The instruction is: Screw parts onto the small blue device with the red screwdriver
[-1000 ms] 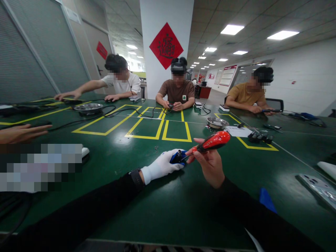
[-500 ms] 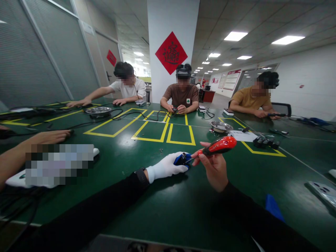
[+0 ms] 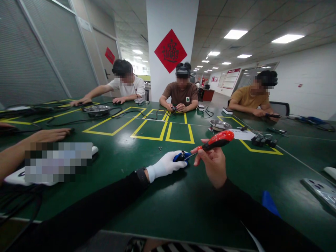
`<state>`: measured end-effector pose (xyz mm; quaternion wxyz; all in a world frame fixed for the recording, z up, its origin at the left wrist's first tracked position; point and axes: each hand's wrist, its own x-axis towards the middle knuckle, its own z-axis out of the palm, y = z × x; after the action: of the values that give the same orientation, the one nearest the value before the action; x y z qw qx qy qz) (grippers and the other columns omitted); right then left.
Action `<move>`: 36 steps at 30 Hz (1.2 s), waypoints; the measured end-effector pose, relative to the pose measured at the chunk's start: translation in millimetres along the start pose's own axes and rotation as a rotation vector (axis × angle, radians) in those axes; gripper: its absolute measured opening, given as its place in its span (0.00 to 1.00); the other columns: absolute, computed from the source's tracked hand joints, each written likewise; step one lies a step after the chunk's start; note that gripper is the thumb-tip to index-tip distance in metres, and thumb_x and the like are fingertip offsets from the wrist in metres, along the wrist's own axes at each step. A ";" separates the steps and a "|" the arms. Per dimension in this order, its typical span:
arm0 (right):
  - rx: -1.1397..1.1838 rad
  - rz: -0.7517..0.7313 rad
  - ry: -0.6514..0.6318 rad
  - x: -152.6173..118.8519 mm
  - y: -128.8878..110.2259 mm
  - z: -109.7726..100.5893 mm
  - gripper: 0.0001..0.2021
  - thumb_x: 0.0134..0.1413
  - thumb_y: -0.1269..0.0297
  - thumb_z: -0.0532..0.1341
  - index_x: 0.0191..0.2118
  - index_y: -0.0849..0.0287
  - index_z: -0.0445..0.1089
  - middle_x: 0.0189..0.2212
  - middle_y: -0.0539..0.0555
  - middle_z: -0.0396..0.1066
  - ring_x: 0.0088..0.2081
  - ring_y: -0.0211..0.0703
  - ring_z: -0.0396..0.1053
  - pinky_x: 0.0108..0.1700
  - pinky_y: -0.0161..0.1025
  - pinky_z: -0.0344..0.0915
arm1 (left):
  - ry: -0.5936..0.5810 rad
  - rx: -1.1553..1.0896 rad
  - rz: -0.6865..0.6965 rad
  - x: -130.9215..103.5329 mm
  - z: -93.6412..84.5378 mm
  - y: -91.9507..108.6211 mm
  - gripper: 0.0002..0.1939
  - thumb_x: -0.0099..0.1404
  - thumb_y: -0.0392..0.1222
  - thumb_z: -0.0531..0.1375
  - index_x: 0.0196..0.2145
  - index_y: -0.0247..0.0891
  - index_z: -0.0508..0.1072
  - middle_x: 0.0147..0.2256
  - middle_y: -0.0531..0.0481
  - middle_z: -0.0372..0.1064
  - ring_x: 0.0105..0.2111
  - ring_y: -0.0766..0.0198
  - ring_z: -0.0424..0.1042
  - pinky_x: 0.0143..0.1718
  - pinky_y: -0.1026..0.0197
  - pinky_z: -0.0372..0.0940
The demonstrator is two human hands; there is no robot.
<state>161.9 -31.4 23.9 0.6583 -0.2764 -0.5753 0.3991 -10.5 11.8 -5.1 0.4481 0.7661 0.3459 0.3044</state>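
In a white glove, my left hand (image 3: 166,166) is closed around a small blue and black part (image 3: 181,157) with a round metal-looking end pointing up. What kind of part it is I cannot make out. My bare right hand (image 3: 213,164) grips a screwdriver (image 3: 218,139) with a red and black handle. The handle tilts up to the right, and the thin shaft slopes down left to the blue part. The tip is at or against the part; the exact contact is too small to see. Several tiny screws (image 3: 160,148) lie on the green table beyond my left hand.
Yellow tape outlines (image 3: 180,141) mark the green table (image 3: 147,217). Metal bowls (image 3: 220,125) and black parts (image 3: 264,140) stand farther off. A blue piece (image 3: 270,203) and a phone (image 3: 320,192) lie right. A co-worker's arm (image 3: 34,140) reaches in left; other people sit across.
The screwdriver handle has dipped slightly, lying at a flatter angle. My left hand keeps its hold on the blue part. The whole view has shifted a little.
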 end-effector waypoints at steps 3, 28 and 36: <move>0.079 0.052 -0.014 2.1 -0.7 -1.5 0.17 0.56 0.66 0.60 0.50 0.54 0.59 0.30 0.48 0.73 0.23 0.35 0.70 0.28 0.37 0.67 | -0.023 -0.022 -0.030 -0.4 0.3 0.6 0.17 0.58 0.47 0.59 0.42 0.33 0.70 0.29 0.52 0.67 0.23 0.68 0.62 0.25 0.66 0.59; -0.028 0.066 -0.032 1.2 -3.4 1.5 0.14 0.56 0.63 0.59 0.49 0.57 0.62 0.35 0.51 0.71 0.20 0.31 0.66 0.24 0.34 0.64 | -0.022 -0.044 -0.009 -1.6 0.4 1.9 0.17 0.58 0.47 0.59 0.42 0.33 0.71 0.31 0.50 0.68 0.25 0.68 0.63 0.27 0.65 0.60; 0.041 0.055 -0.049 3.6 -2.1 -1.3 0.11 0.54 0.65 0.61 0.41 0.55 0.58 0.28 0.47 0.72 0.21 0.36 0.69 0.25 0.36 0.67 | -0.017 -0.045 -0.015 -1.3 0.1 1.4 0.18 0.58 0.47 0.59 0.43 0.33 0.71 0.31 0.50 0.68 0.25 0.68 0.63 0.25 0.66 0.59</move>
<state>163.7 -29.4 27.3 0.6383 -0.2684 -0.5753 0.4354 -10.9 10.2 -4.1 0.4704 0.7558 0.3409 0.3021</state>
